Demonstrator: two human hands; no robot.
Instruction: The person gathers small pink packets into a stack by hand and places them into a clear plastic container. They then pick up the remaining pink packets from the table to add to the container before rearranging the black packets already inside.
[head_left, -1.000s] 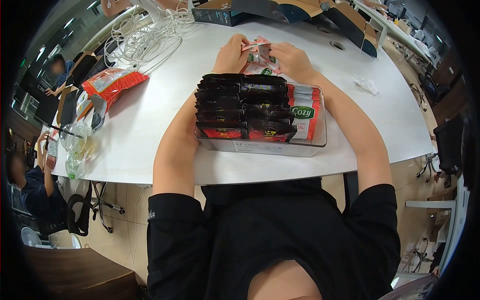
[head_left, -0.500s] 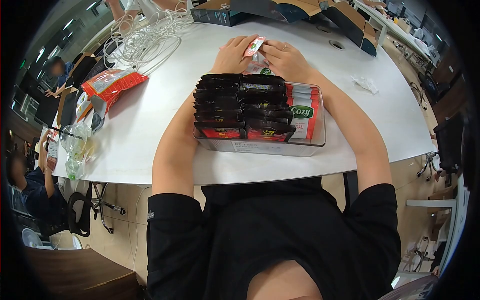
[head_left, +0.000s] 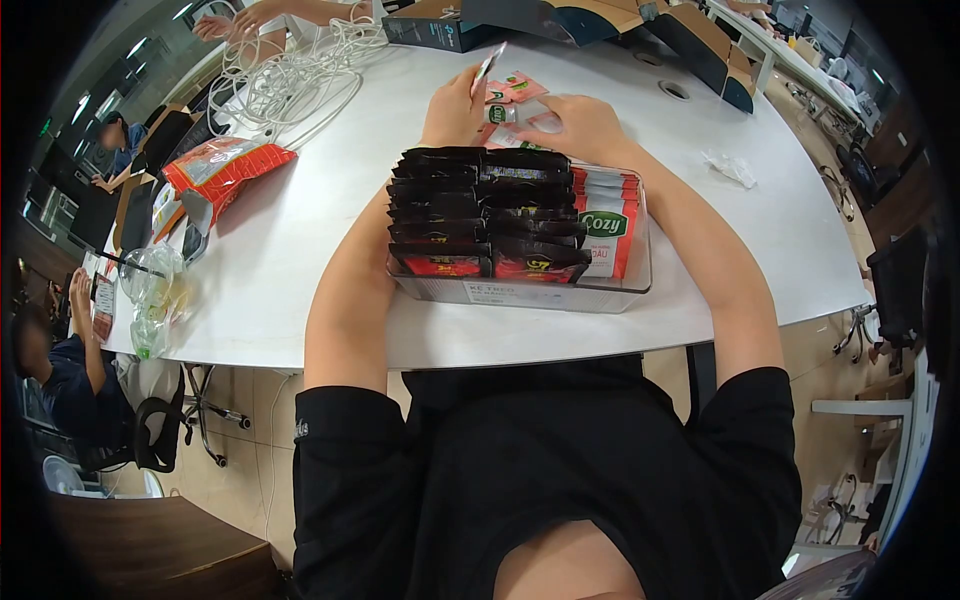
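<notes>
My left hand (head_left: 452, 108) holds one small pink sachet (head_left: 488, 62) raised on edge above the white table (head_left: 300, 230). My right hand (head_left: 583, 127) rests flat on several pink and green sachets (head_left: 517, 92) lying on the table behind a clear plastic box (head_left: 620, 290). That box holds rows of black coffee sachets (head_left: 480, 215) on the left and red-and-white Cozy sachets (head_left: 607, 225) on the right. Both forearms pass on either side of the box.
A torn red-and-orange bag (head_left: 218, 170) lies to the left, with a tangle of white cable (head_left: 290, 75) behind it. Dark boxes (head_left: 440, 25) stand at the far edge. A crumpled wrapper (head_left: 732, 168) lies right. Another person's hands (head_left: 240, 20) reach in at the top left; seated people are left.
My left hand has lifted one pink sachet up and away from the pile. My right hand has let go of it and dropped flat onto the remaining sachets.
</notes>
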